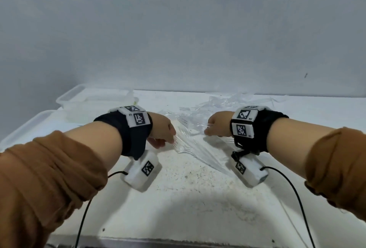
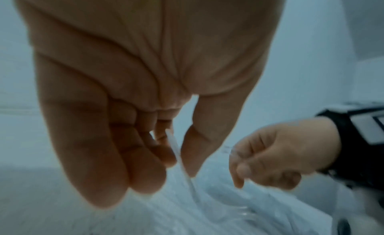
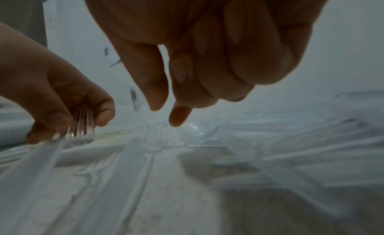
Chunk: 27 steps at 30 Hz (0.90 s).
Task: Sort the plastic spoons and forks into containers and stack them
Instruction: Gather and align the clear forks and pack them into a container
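Brown sleeves nearest, both forearms reaching forward, palms down. Left hand fingers curled, pinching a clear fork by the tines, handle trailing toward the wrist. Right hand fingers curled, thumb and forefinger slightly apart; whether it holds anything, cannot tell. Between the hands, loose clear cutlery on the white table; count unreadable. Beyond left hand, two clear containers near the table's far-left edge. Bare tabletop toward the body.
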### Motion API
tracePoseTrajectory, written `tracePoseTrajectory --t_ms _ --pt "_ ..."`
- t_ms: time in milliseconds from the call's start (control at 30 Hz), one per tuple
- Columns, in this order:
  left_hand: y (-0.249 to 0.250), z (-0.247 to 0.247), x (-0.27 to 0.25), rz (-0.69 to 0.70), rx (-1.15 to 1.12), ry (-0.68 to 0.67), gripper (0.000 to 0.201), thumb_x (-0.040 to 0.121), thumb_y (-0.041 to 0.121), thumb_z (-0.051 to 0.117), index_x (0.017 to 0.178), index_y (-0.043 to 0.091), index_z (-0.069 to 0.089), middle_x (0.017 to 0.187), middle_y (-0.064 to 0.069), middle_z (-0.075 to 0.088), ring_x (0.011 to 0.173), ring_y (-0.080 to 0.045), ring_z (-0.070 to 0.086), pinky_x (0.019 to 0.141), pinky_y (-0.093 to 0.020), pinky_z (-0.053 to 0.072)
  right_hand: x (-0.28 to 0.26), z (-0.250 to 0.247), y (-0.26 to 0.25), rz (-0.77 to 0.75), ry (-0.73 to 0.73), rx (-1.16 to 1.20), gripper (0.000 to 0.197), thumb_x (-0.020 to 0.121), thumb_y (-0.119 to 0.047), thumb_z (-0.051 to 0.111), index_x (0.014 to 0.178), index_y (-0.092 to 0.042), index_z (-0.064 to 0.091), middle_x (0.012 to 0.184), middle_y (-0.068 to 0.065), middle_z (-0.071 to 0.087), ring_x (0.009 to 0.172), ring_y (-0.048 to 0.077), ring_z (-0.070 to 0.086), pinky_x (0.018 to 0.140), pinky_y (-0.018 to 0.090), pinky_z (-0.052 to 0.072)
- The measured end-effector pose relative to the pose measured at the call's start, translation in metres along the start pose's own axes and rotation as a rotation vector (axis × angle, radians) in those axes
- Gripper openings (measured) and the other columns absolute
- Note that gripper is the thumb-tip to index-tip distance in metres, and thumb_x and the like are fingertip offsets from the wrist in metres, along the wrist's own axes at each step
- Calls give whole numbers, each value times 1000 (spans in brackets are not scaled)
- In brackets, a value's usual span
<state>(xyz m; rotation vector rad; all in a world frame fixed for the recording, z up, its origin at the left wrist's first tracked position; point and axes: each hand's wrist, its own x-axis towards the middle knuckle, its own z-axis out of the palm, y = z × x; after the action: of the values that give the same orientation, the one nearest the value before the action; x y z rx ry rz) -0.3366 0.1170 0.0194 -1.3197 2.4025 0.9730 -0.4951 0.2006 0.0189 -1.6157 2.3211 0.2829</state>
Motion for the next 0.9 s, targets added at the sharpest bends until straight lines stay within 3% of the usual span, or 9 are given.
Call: tracePoseTrajectory --t_ms 100,200,267,367,433,567,667,733,900 --pt "-6 -11 -10 -45 -157 42 20 93 9 51 111 4 56 69 -7 54 62 -16 55 64 -23 54 2 8 -8 19 -30 11 44 88 -43 56 113 -7 61 109 5 63 95 22 58 85 30 46" --pt "-13 -18 -17 -71 -338 150 23 91 12 58 107 -4 60 66 -9 54 60 -19 55 68 -28 55 7 16 -17 21 -71 -19 32 78 -46 62 73 -15 62 74 4 58 68 22 53 66 28 43" --pt "-15 -21 -21 -74 -441 216 13 88 12 63 86 1 57 62 -7 50 55 -16 51 70 -30 55 12 14 -21 30 -71 -40 41 57 -59 54 53 -19 49 57 0 51 56 22 48 62 29 44" --pt "-16 -22 -24 -77 -500 261 20 92 12 57 73 8 52 65 -5 50 56 -14 50 74 -30 54 23 16 -20 50 -49 -4 60 24 -68 32 50 -18 52 53 1 55 53 23 54 72 38 55" --pt "-15 -21 -24 -80 -567 271 23 97 15 48 76 7 53 70 -5 58 61 -14 54 68 -25 51 19 14 -21 50 -89 1 62 30 -71 38 54 -17 58 60 4 63 61 26 62 77 38 56" --pt "-13 -17 -22 -45 -750 326 27 101 10 35 77 7 46 64 -7 59 59 -16 55 57 -23 47 7 15 -23 28 -84 -13 39 74 -51 66 60 -17 54 63 1 56 69 22 57 75 32 49" --pt "-13 -15 -22 16 -834 414 12 98 1 37 98 10 45 74 -8 55 61 -17 56 59 -27 49 11 19 -21 52 -64 1 33 67 -48 65 62 -17 57 64 2 61 68 24 61 71 32 50" --pt "-16 -18 -20 57 -952 464 30 95 -5 41 118 15 38 77 -9 53 62 -17 55 54 -26 51 8 15 -21 61 -53 45 26 72 -40 62 60 -17 56 62 1 60 62 22 60 65 28 49" --pt "-21 -31 -23 186 -1095 482 23 97 -4 38 112 11 46 74 -5 51 59 -12 48 47 -14 46 11 0 -21 5 54 239 18 93 -17 49 76 -13 53 65 -2 55 54 10 52 48 20 39"
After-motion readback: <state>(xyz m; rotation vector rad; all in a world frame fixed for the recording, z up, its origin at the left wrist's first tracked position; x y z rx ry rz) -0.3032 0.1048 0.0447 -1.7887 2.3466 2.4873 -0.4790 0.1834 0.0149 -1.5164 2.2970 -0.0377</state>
